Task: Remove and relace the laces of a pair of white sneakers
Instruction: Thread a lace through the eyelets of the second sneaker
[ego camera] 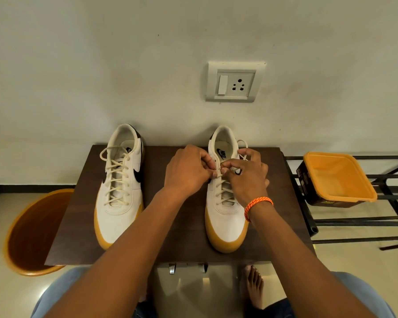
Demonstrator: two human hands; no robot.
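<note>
Two sneakers stand on my dark table [78, 226]; my left hand [189, 168] and right hand [248, 173] both pinch the lace [220, 174] over the right sneaker [225, 223], left sneaker [120, 203] fully laced, apart.

Both hands, left hand [187, 168] and right hand [248, 173], pinched the lace [221, 177] at the right sneaker's [225, 216] upper eyelets.

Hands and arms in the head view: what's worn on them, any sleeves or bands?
Both forearms are bare, with no sleeves in view. The left hand wears nothing: no ring, watch or glove. The right hand has an orange braided wristband round the wrist, with a short tail hanging from it. No gloves on either hand.
</note>
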